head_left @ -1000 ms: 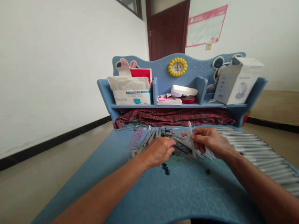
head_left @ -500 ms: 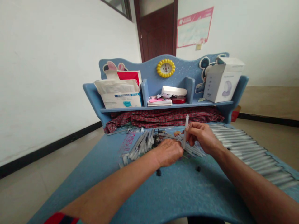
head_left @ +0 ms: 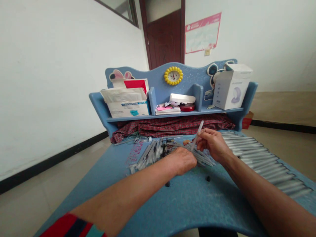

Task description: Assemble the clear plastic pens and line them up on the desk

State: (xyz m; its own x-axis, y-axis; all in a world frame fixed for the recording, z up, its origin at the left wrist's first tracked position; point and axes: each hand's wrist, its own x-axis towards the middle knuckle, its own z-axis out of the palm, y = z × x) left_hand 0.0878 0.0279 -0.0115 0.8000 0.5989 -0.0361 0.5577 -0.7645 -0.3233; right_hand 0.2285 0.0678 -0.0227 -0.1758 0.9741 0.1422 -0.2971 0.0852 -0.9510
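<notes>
A slim translucent pen barrel (head_left: 198, 131) is pinched between the thumb and fingers of my right hand (head_left: 212, 144), its top leaning to the right. Its lower end comes down beside my left hand (head_left: 184, 160), which is closed with the back of it upward. Whatever the left fingers hold is hidden beneath them. Around both hands lie loose pen barrels: one heap (head_left: 151, 154) to the left and another group (head_left: 203, 158) under the right hand. Small black pieces (head_left: 166, 149) lie amid the heap. One small black cap-like piece (head_left: 208, 178) sits on the blue table (head_left: 187, 204).
A long row of pens (head_left: 261, 161) lies side by side along the table's right. At the back, a checked cloth (head_left: 172, 127) is bunched under a blue shelf (head_left: 145, 117) bearing a mask box (head_left: 130, 108), a red round tin (head_left: 187, 107) and a white box (head_left: 232, 89).
The pen barrel in my right hand has gone from nearly upright to leaning right. My left hand has shifted slightly right, and the view has shifted a little.
</notes>
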